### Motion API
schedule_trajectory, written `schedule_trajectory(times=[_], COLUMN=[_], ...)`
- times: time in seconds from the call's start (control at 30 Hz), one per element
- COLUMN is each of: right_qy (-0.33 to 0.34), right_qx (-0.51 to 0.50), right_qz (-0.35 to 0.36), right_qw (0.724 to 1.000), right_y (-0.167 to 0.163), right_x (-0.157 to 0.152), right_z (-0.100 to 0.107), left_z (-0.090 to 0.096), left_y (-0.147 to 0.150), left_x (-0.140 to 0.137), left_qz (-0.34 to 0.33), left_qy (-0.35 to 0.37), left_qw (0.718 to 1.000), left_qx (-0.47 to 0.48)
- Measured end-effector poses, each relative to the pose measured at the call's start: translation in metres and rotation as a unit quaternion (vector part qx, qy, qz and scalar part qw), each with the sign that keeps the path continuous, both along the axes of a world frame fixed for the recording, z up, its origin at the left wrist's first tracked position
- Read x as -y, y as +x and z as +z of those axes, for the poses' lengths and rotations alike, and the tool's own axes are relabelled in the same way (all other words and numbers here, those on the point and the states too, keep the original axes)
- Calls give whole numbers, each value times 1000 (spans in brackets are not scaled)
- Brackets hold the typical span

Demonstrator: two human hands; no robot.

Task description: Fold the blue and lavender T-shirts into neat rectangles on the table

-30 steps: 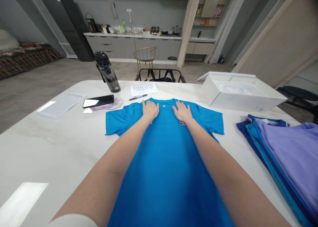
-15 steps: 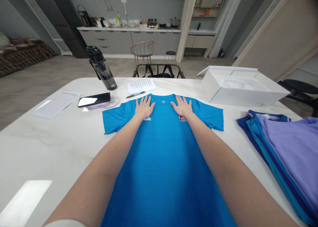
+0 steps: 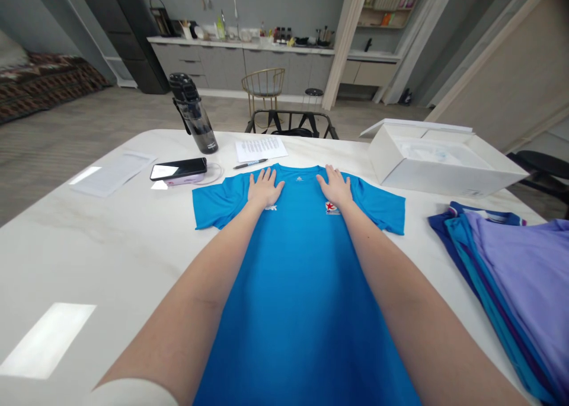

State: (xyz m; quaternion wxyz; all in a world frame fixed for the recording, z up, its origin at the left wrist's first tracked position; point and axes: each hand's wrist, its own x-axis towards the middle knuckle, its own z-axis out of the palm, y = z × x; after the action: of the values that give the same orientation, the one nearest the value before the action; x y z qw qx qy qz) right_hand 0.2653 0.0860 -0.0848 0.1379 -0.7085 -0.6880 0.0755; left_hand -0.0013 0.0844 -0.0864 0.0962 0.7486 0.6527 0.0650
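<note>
1. I count one left hand (image 3: 265, 188), one right hand (image 3: 336, 188).
2. I see one blue shirt (image 3: 297, 264).
3. Near the far edge of the table (image 3: 128, 246): one bottle (image 3: 197, 120), one pen (image 3: 250, 164), one box (image 3: 438, 178).
4. Right edge: one clothes pile (image 3: 524, 264), layers uncertain to me.

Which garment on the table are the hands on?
The blue T-shirt, spread out under the left hand and right hand. The other garments lie in a stack to its right, lavender on top, untouched.
</note>
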Motion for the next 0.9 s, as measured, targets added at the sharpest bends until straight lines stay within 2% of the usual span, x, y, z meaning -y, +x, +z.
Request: schedule_trajectory(times=[0.07,0.13,0.3,0.4,0.67,0.83,0.9], right_qy=[43,46,-81,-126,-95,-39,-21], right_qx=[-17,-15,27,33,64,53,36], right_qz=[-6,-19,-100,-99,-95,-110,-117], right_qw=[999,999,991,986,989,992,992], right_y=[3,9,41,71,159,171,171], right_x=[9,21,45,50,63,71,71], right_z=[3,6,10,8,-4,-11,-11], left_z=[0,1,2,1,-1,0,4], left_y=[0,1,1,1,0,-2,2], left_x=[0,1,1,1,-2,-1,1], left_qz=[0,0,0,0,-2,-2,-6], left_qy=[-1,-3,1,1,-3,-13,14], left_qw=[1000,1000,1000,1000,1000,999,999], left_qx=[1,0,-3,-6,-16,-34,-51])
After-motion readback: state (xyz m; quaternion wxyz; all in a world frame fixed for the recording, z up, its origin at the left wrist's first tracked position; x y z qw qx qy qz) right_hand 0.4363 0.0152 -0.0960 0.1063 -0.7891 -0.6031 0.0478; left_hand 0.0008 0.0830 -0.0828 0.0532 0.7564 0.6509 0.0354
